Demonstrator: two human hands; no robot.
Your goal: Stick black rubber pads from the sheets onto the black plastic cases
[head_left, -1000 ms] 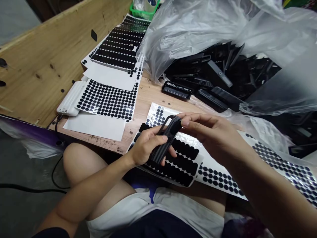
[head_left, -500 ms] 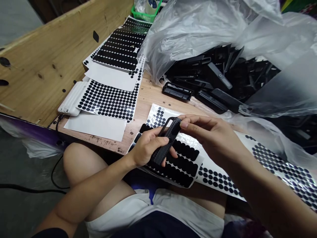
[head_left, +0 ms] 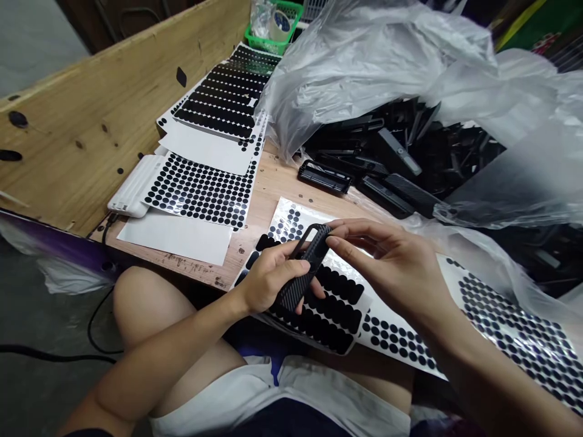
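Note:
My left hand (head_left: 268,276) is closed around a slim black plastic part (head_left: 294,294) with a carbon-fibre pattern and a long slot near its upper end. The part is tilted, its top pointing up and to the right. At that upper end, the thumb and forefinger of my right hand (head_left: 398,261) pinch together against the edge. Whether a small sticker sits between those fingertips is too small to tell. Under both hands lies a sheet of large black round stickers (head_left: 337,325), over a white sheet of smaller black dots (head_left: 396,337).
Similar black parts (head_left: 401,152) fill a clear plastic bag (head_left: 364,67) at the back right. More sticker sheets (head_left: 195,191) lie at left beside a white power bank (head_left: 135,185) with a cable. A wooden board (head_left: 91,121) walls the left side; a green basket (head_left: 268,44) stands behind.
The view has shifted slightly, so the table appears a little lower. Both hands keep their hold on the black part, with only a slight movement of the right fingers at its top end.

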